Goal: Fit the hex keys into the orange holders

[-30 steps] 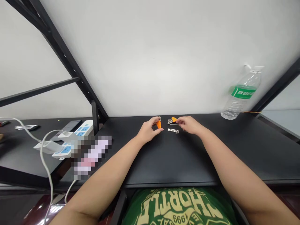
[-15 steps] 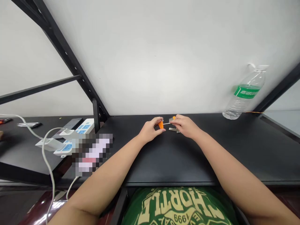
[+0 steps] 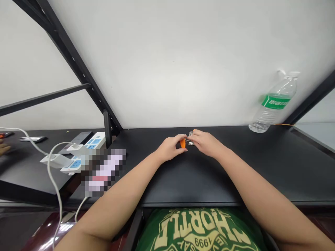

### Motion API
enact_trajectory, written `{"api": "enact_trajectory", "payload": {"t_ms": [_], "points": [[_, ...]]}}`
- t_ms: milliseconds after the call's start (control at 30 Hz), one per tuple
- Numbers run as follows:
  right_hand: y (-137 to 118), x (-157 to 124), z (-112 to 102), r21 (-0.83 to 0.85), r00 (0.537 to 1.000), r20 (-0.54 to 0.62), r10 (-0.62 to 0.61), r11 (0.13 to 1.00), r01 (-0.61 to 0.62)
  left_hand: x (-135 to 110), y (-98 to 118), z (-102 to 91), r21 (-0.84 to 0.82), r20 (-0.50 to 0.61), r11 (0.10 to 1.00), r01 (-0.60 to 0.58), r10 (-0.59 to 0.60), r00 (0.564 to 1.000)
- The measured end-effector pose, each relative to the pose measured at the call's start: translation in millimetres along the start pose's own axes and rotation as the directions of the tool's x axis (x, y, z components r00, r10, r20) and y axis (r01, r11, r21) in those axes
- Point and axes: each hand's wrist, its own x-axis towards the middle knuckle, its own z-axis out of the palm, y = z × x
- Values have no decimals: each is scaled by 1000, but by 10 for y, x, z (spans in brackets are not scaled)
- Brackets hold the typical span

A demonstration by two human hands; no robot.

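Between the thumb and fingers of my left hand (image 3: 171, 148) is a small orange plastic piece (image 3: 183, 143), held upright just above the black tabletop. Close on its right, my right hand (image 3: 205, 141) pinches a thin metal rod (image 3: 187, 140), which points toward the orange piece. Whether the rod sits inside the piece is too small to tell. Behind the right fingertips lies a group of thin metal rods (image 3: 191, 133) with a bit of orange beside it. More metal rods (image 3: 191, 143) show under the right hand, mostly covered by it.
A clear water bottle (image 3: 272, 103) with a green label stands at the back right against the wall. On the left are a blurred-out phone-like object (image 3: 106, 172), a white power strip (image 3: 95, 141) with chargers and cables, and a dark phone (image 3: 78, 139). Part of another person's hand (image 3: 4, 148) shows far left.
Both hands have come closer together and the left has shifted slightly right. The gap between the orange piece and my right fingers is smaller. More of the other person's hand shows at far left.
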Motion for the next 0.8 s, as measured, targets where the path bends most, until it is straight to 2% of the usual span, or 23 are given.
{"api": "enact_trajectory", "payload": {"t_ms": [100,200,400,633,733,800], "points": [[-85,21,1,126,1000,0,24,992,-24,-4,66,5,-34,16,999,-4,5,1000],[-63,30,9,228,995,-59,80,971,-65,-1,83,13,-74,0,997,14,-14,1000],[8,44,79,295,987,-154,46,955,1,0,58,47,-252,-33,967,39,-49,998],[-61,49,76,296,996,-46,81,953,-64,8,82,52,-356,-24,932,71,-86,996],[40,35,10,189,980,19,199,962,-199,12,62,55,-306,-42,949,74,-91,995],[164,15,-33,64,942,89,323,942,-329,15,44,58,-263,-51,962,74,-90,995]]}}
